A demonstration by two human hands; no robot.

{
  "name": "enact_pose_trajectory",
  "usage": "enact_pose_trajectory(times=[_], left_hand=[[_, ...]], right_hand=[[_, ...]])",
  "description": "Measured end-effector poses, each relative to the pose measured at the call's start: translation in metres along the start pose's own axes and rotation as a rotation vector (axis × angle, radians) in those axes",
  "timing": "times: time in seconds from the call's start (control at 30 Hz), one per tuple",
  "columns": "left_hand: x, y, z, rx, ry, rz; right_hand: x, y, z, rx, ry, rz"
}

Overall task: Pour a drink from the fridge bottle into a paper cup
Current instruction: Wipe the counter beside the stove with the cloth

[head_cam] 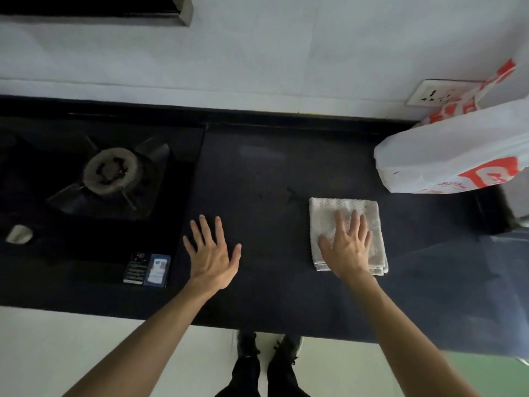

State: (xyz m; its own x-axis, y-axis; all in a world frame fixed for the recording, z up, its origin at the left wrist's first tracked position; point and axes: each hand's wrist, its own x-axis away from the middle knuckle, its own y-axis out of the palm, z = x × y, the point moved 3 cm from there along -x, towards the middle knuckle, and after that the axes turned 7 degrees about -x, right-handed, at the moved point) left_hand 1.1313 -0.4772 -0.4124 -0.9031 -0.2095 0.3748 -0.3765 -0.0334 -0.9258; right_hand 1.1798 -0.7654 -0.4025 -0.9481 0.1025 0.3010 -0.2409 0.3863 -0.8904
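With no bottle or paper cup in frame, the task seems unstarted: the left hand spreads open over the dark surface at centre, the right hand lies flat on a folded cloth, and fetching the bottle likely comes next.

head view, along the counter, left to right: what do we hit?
Round grey gas burner → pair of printed labels → left hand → folded pale towel with the right hand flat on it → white-and-red plastic bag.
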Motion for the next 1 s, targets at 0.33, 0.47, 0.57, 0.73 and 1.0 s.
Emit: enact_pose_trajectory(times=[0.33,0.47,0.57,0.73,1.0], left_hand=[[-0.004,0.027,-0.006,0.016,-0.031,0.075],[-0.006,0.031,-0.007,0.006,-0.034,0.097],[-0.008,0.031,-0.007,0.012,-0.032,0.114],[-0.007,0.032,-0.007,0.015,-0.035,0.129],[-0.006,0.031,-0.006,-0.011,-0.048,0.122]], right_hand=[[-0.021,0.021,0.007,0.024,0.041,0.103],[-0.030,0.025,0.005,0.053,0.059,0.094],[-0.044,0.025,-0.004,0.071,0.071,0.081],[-0.072,0.028,-0.043,0.058,0.084,0.090],[-0.080,0.057,-0.133,0.180,-0.281,-0.008]])
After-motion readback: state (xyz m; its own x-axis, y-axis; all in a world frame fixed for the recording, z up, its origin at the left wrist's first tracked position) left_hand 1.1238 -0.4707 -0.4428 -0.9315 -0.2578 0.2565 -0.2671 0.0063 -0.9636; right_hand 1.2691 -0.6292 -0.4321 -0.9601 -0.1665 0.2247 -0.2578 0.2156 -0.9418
